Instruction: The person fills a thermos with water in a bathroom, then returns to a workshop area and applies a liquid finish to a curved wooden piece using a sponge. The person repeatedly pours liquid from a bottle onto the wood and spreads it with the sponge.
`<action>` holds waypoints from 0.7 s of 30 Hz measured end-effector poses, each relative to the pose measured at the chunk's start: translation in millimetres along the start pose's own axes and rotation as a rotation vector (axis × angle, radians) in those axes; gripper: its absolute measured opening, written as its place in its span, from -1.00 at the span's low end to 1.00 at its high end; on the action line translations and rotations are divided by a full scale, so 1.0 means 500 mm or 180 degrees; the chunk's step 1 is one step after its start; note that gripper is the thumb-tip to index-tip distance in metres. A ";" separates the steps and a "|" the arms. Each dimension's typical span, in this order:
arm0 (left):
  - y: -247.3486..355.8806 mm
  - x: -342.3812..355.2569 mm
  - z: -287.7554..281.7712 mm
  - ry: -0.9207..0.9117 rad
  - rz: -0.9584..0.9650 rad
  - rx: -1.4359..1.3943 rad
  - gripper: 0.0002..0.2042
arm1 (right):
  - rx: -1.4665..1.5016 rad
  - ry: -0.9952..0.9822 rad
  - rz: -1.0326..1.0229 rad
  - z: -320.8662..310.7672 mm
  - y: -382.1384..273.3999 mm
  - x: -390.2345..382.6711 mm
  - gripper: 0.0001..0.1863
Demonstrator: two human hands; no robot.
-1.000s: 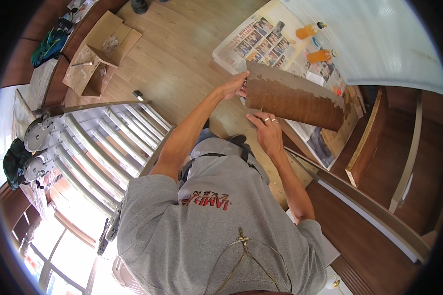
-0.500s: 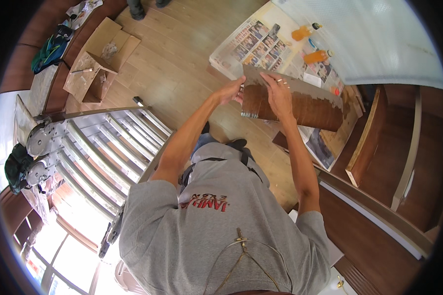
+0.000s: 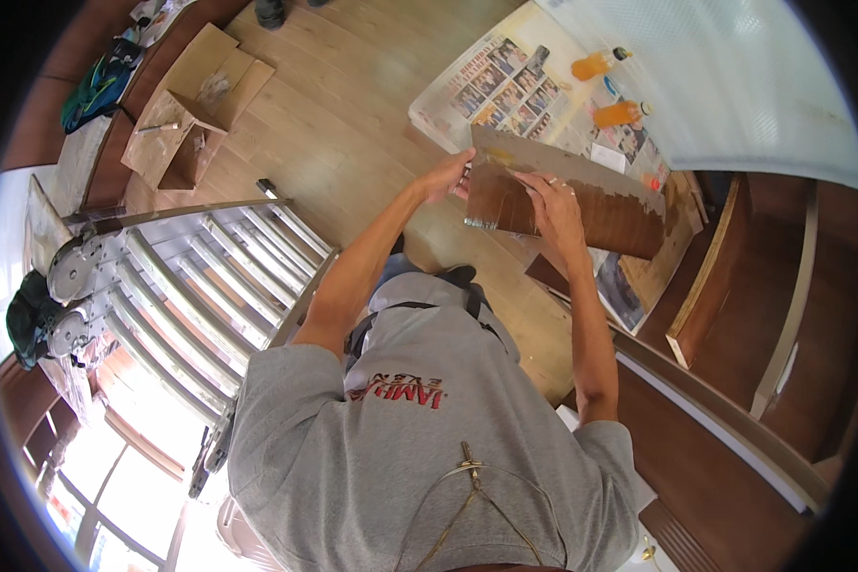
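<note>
Nearby, ladder (image 3: pixel 167 286), 2 bottles (image 3: pixel 594 66), panel (image 3: pixel 605 206) part-hiding newspaper (image 3: pixel 507 84)

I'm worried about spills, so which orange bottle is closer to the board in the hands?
The lower orange bottle in the picture, just above the board; the other bottle is farther up.

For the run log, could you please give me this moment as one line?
Left hand: holds brown board by left end | right hand: on board's face | beyond: newspaper, two orange-filled bottles
</note>
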State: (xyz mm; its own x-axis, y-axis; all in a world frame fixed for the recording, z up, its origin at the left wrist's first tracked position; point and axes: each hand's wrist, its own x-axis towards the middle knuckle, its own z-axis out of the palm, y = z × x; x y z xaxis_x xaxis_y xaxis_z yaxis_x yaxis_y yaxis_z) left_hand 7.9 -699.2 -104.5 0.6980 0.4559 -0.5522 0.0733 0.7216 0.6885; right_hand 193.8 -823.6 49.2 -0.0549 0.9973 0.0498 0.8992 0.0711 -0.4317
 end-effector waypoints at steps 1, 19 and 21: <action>0.002 0.000 0.002 0.0002 -0.0035 -0.0007 -0.44 | 0.0048 -0.0079 0.0137 -0.003 0.006 -0.004 -0.59; 0.004 0.013 0.001 0.0080 -0.0085 -0.0090 -0.49 | -0.0004 0.0029 0.0021 0.086 -0.058 -0.188 -0.54; 0.004 0.016 -0.005 0.0012 -0.0082 0.0000 -0.48 | -0.0076 -0.0352 0.0080 0.076 -0.064 -0.205 -0.49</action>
State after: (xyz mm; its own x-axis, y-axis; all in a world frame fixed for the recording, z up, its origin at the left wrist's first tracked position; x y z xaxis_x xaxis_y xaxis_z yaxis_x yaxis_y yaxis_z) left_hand 11.9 -692.8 -108.9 0.6931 0.4392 -0.5716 0.0913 0.7331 0.6740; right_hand 153.9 -927.2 23.6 -0.0785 0.9950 -0.0611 0.9109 0.0467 -0.4099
